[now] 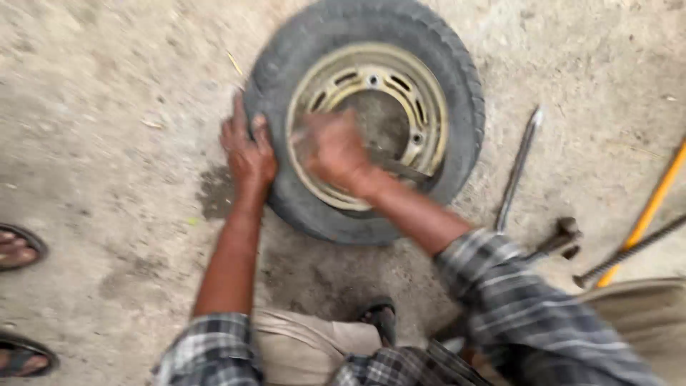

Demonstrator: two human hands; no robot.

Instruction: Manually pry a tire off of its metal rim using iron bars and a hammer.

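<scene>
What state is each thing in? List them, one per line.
Tyre: flat on the ground, mounted on its rim.
Rim: yellowish, worn, inside the tyre.
Left hand: pressed on the tyre's outer edge.
Right hand: blurred, over the rim; what it holds cannot be told.
Steel bar: lying on the ground, untouched.
Yellow rod: lying on the ground at the right.
Sandalled feet: another person's, at the left edge.

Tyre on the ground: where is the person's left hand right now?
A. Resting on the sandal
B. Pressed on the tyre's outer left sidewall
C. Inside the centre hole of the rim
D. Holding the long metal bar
B: the left hand lies flat on the black rubber at the left edge of the tyre, while the blurred right hand is over the rim.
</scene>
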